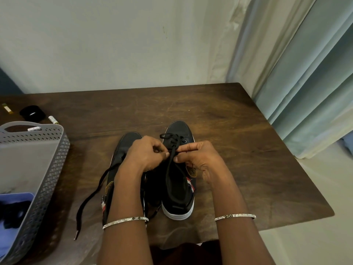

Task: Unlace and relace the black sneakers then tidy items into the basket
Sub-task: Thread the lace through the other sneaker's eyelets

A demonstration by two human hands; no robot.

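Two curled hands, left hand [146,153] and right hand [199,158], pinching-close on one lace [169,169].

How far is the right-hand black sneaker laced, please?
Partly: on the black white-soled sneaker, the black lace crosses only the toe-end eyelets; left hand and right hand pinch it.

Dark wooden tabletop [229,131] with scuffed, swirling grain. At centre, two black sneakers stand side by side with toes pointing away: left sneaker [125,145] and right sneaker [179,128] (white sole visible at its heel). A loose lace [77,220] trails from the left sneaker across the wood. At the left edge, a grey perforated basket [51,178]; behind it, a black round object [32,112], a small white cylinder [53,119] and a yellowish strip [6,108].
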